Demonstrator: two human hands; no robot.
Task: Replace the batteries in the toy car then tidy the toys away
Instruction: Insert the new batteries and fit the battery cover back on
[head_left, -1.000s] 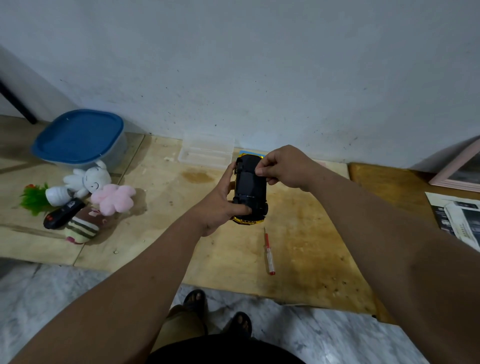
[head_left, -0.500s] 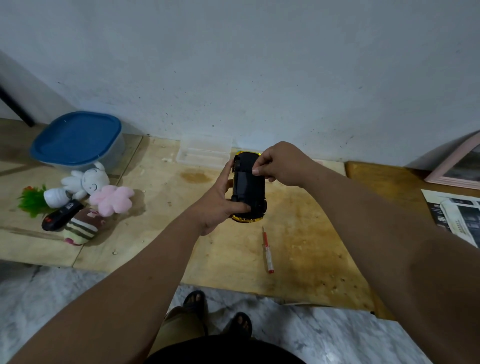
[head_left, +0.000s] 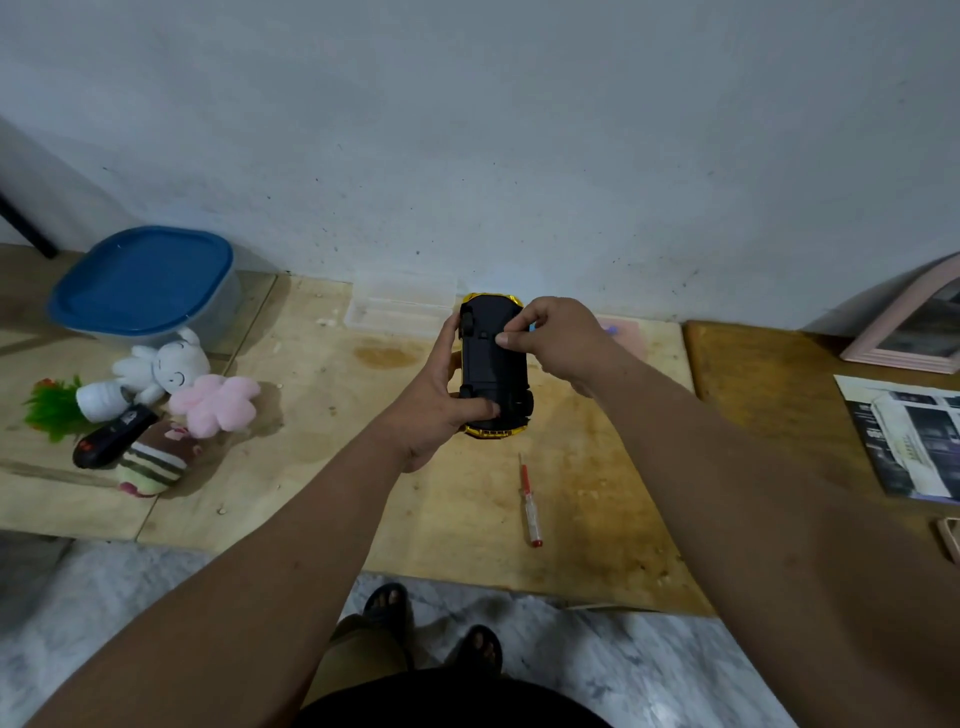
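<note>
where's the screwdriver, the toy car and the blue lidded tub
screwdriver (head_left: 530, 506): head view, on the clear middle of its handle.
toy car (head_left: 493, 371): head view, on the black underside, between the hands.
blue-lidded tub (head_left: 143, 280): head view, on the middle of the lid.

Both forearms (head_left: 291, 561) bare, no sleeves visible, no watch or rings seen. Black garment (head_left: 447, 701) at 6 o'clock edge. Olive-tan trouser leg (head_left: 358, 654) above it. Dark open-toe sandals (head_left: 387, 597), toes showing.
</note>
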